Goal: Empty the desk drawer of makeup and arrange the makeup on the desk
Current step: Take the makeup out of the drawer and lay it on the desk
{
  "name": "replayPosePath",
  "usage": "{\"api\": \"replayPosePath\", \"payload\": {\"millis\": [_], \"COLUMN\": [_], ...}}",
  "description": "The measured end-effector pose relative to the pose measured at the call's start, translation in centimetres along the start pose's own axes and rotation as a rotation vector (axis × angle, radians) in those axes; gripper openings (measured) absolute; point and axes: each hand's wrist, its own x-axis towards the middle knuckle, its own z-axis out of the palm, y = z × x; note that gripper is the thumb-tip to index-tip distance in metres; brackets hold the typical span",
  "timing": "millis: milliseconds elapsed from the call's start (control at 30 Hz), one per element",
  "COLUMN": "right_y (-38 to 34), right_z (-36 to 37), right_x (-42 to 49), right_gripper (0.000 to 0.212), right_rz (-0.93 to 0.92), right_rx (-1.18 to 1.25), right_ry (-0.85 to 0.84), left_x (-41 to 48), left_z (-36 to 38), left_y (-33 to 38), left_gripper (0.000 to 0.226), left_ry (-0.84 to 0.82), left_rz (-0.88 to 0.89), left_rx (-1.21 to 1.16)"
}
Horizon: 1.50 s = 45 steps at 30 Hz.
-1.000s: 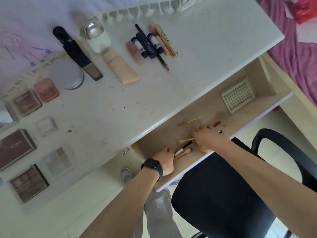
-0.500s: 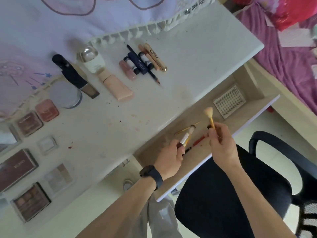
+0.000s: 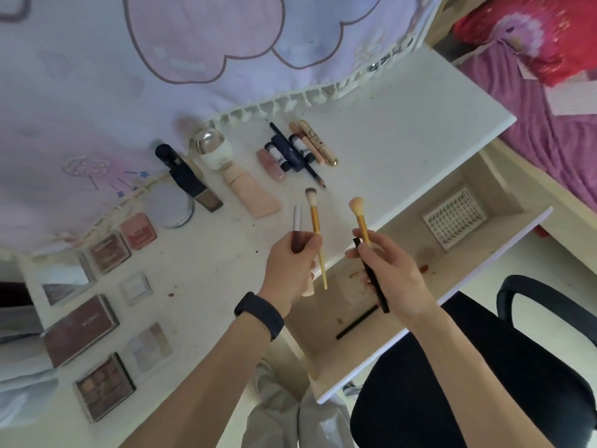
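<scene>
Black chair (image 3: pixel 452 399) nearest, open drawer (image 3: pixel 465 260) above it holding black pencil (image 3: pixel 357 322) and lash tray (image 3: pixel 454 219). Left hand (image 3: pixel 290 263) grips gold brush (image 3: pixel 314 221) and silver-capped tube (image 3: pixel 296 227). Right hand (image 3: pixel 387 270) grips second brush (image 3: pixel 361 221) and black stick (image 3: pixel 374 286). Both brushes upright over desk (image 3: pixel 403 130) edge, bristles pointing away. Palettes (image 3: pixel 80 329) lie farther left.

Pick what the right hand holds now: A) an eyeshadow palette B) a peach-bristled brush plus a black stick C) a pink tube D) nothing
B: the right hand grips the peach-bristled brush by its gold handle, bristles up, with a black stick held alongside it.
</scene>
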Motion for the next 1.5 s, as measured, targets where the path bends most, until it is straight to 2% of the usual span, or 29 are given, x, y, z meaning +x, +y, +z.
{"api": "replayPosePath", "payload": {"millis": [167, 267, 467, 633, 733, 900, 1133, 1333, 1500], "right_y": [-1.8, -2.1, -5.4, -8.6, -9.6, -10.0, -9.0, -7.4, -6.3], "right_z": [3.7, 4.7, 4.9, 5.3, 5.6, 5.8, 5.3, 5.0, 4.9], "right_x": [2.8, 4.2, 9.5, 13.4, 14.7, 15.2, 14.8, 14.0, 13.5], "right_gripper": [0.02, 0.018, 0.016, 0.015, 0.011, 0.019, 0.022, 0.02, 0.02], "right_rz": [0.041, 0.069, -0.02, -0.119, -0.207, -0.31, -0.325, -0.301, -0.3], "right_rx": [0.005, 0.05, -0.085, -0.266, -0.422, -0.587, -0.559, -0.589, -0.569], "right_ry": [-0.062, -0.047, 0.128, 0.147, 0.182, 0.23, 0.294, 0.278, 0.287], "left_x": [0.6, 1.2, 5.4, 8.4, 10.0, 11.5, 11.2, 9.8, 10.0], "left_z": [-0.5, -0.5, 0.3, 1.1, 1.1, 1.3, 0.5, 0.4, 0.2], "left_y": [-0.1, 0.3, 5.5, 9.3, 10.2, 10.7, 11.2, 12.1, 12.6], "left_gripper": [0.017, 0.018, 0.016, 0.022, 0.024, 0.029, 0.028, 0.026, 0.018], "left_ry": [-0.009, -0.027, 0.056, 0.068, 0.129, 0.228, 0.295, 0.216, 0.238], "left_rz": [-0.118, -0.119, 0.023, 0.116, 0.179, 0.2, 0.181, 0.109, 0.228], "left_rx": [-0.117, -0.138, 0.028, 0.021, 0.091, 0.141, 0.004, -0.021, 0.067]}}
